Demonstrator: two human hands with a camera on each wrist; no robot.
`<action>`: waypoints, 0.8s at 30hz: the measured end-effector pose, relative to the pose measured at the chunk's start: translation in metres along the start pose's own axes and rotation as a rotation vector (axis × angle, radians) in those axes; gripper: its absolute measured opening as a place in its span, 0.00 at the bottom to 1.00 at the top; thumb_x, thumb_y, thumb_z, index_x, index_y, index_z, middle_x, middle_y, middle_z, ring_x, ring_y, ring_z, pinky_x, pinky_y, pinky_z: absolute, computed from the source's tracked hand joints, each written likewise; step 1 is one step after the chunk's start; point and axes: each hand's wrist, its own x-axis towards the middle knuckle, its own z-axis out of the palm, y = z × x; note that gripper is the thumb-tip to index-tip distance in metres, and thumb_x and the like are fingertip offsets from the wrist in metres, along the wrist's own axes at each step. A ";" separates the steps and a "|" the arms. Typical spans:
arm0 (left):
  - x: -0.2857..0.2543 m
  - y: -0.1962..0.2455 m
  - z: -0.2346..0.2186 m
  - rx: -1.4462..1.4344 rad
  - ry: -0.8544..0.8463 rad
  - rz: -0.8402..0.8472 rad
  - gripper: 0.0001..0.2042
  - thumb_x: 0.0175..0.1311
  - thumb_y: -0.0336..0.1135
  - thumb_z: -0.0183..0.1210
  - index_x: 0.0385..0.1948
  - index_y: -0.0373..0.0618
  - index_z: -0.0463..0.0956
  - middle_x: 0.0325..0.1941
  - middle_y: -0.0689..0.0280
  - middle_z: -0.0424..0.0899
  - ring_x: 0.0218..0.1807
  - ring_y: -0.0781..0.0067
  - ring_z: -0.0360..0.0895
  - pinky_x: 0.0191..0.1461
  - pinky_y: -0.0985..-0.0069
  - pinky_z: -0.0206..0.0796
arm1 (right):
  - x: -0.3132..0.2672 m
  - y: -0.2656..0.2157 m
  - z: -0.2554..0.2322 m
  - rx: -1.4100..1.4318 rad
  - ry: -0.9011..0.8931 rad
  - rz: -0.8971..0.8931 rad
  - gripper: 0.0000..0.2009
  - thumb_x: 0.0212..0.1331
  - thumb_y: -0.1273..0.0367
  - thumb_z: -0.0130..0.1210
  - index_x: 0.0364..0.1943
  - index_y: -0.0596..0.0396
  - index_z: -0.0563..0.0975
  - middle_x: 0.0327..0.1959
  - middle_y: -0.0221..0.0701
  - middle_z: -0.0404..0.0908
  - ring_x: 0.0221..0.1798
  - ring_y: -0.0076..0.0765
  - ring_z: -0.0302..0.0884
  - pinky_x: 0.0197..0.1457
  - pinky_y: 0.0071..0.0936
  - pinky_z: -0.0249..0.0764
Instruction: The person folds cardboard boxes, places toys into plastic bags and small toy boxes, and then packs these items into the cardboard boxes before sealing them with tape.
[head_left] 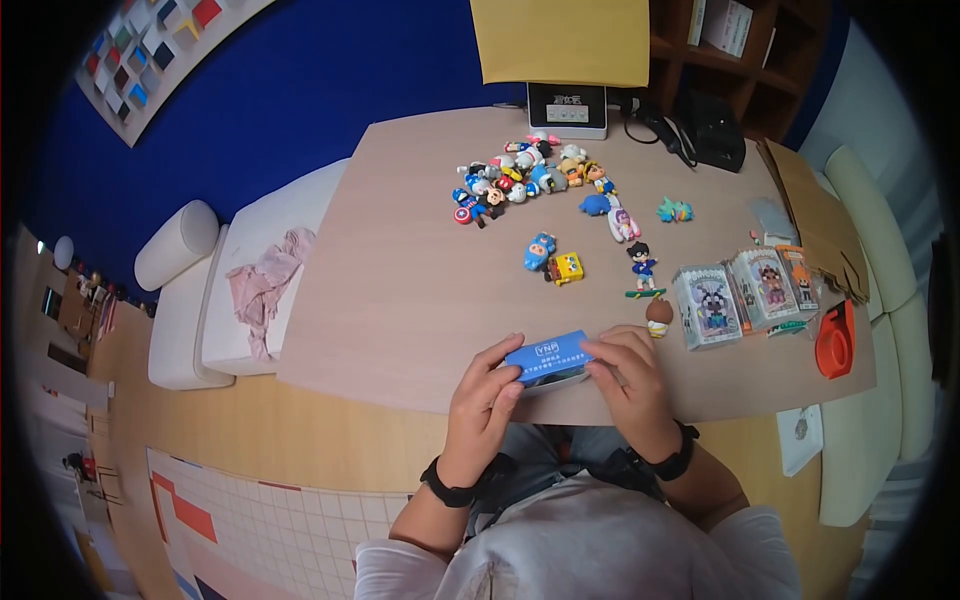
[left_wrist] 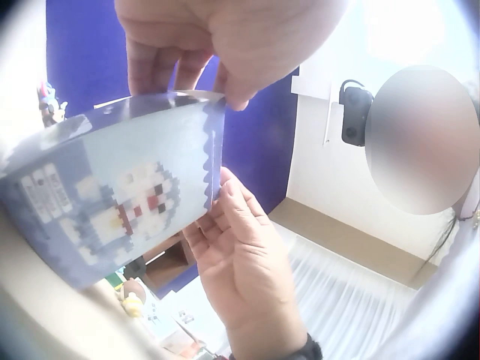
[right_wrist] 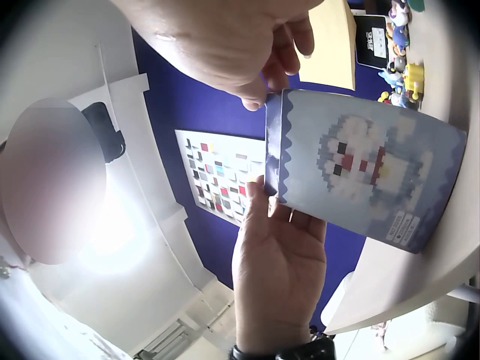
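Observation:
A blue box (head_left: 550, 360) with white lettering on its top stands at the table's near edge, held between two hands. The left hand (head_left: 482, 405) grips its left end, thumb and fingers on the edges. At the other end the right hand (head_left: 632, 388) pinches the upper right corner. Both wrist views show a pixel-style white character with a red nose on the box's side (left_wrist: 135, 202), (right_wrist: 360, 169). The left hand (left_wrist: 232, 37) is at the top in the left wrist view; the right hand (right_wrist: 225, 45) is at the top in the right wrist view.
Many small figures (head_left: 515, 180) cluster at the table's back. A figure with glasses (head_left: 642, 265), boxed toys (head_left: 708, 305) and a red ring-shaped item (head_left: 835, 340) lie to the right. A black-and-white device (head_left: 567, 110) stands at the back edge.

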 end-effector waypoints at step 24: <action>-0.003 -0.010 -0.002 0.104 -0.017 0.078 0.06 0.59 0.29 0.55 0.35 0.38 0.74 0.55 0.49 0.69 0.53 0.50 0.71 0.55 0.66 0.65 | -0.001 -0.001 0.003 -0.023 -0.054 -0.041 0.13 0.41 0.80 0.60 0.34 0.56 0.77 0.29 0.33 0.72 0.36 0.40 0.70 0.39 0.33 0.68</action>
